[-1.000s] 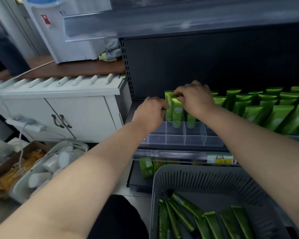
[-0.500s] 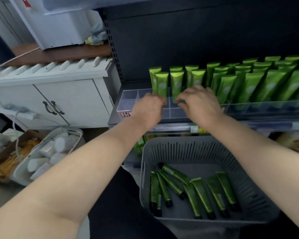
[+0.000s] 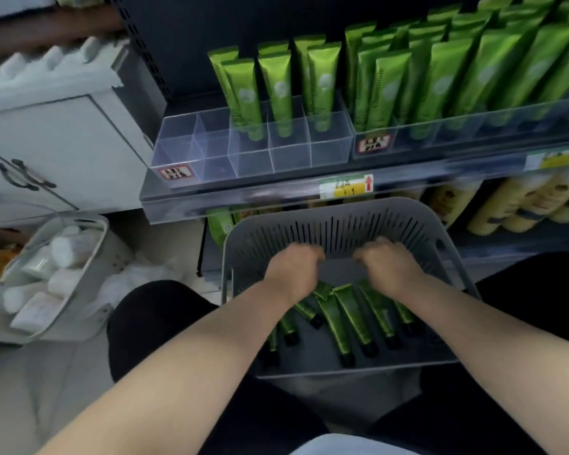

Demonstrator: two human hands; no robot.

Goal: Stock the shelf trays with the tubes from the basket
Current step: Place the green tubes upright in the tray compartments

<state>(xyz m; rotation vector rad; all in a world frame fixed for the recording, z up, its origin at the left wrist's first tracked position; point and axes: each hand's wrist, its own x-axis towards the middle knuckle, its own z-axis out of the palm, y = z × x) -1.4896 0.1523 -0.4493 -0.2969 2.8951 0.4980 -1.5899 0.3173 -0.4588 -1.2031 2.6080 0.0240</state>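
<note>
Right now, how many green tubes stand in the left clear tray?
6: a front-and-back pair of green plastic tubes in each of the three right columns of the clear plastic tray. More may hide behind.

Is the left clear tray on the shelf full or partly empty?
Partly empty. In the left clear tray, green tubes stand at the back; its two leftmost columns and front row hold nothing.

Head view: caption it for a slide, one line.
Left hand and right hand poised over tubes lying in the basket, below a partly filled shelf tray.
</note>
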